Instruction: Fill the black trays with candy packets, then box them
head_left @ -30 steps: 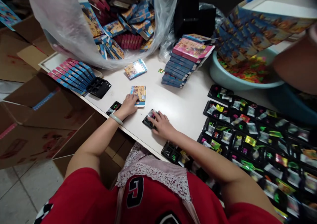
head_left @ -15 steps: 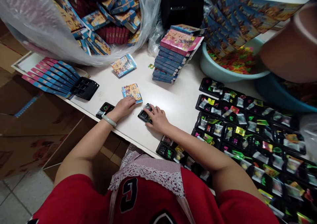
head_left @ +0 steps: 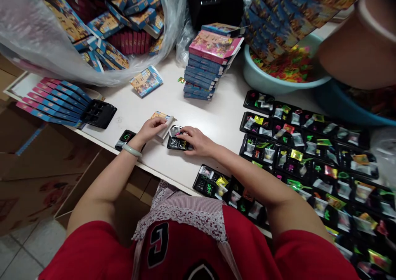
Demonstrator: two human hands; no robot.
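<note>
My left hand (head_left: 151,129) grips a small printed cardboard box (head_left: 161,115). The box is tipped up a little, with its pale side and a flap facing the tray beside it. My right hand (head_left: 198,142) has its fingers closed over a black compartment tray (head_left: 177,143), which holds a clear packet and small yellow pieces. The tray lies close to the box's end; whether they touch I cannot tell. By my left wrist sits another black tray (head_left: 125,138) with a green piece in it.
A stack of boxes (head_left: 202,67) stands at the back, and one loose box (head_left: 146,81) lies left of it. Filled black trays (head_left: 293,156) cover the right side. A light blue basin (head_left: 284,86) holds colourful pieces. Boxes in a row (head_left: 55,100) stand at left, near a plastic bag (head_left: 123,77).
My left hand has lifted and tilted the box, which lay flat before, so its side shows. My right hand and the tray have moved slightly left, closer to it. The view has shifted a little.
</note>
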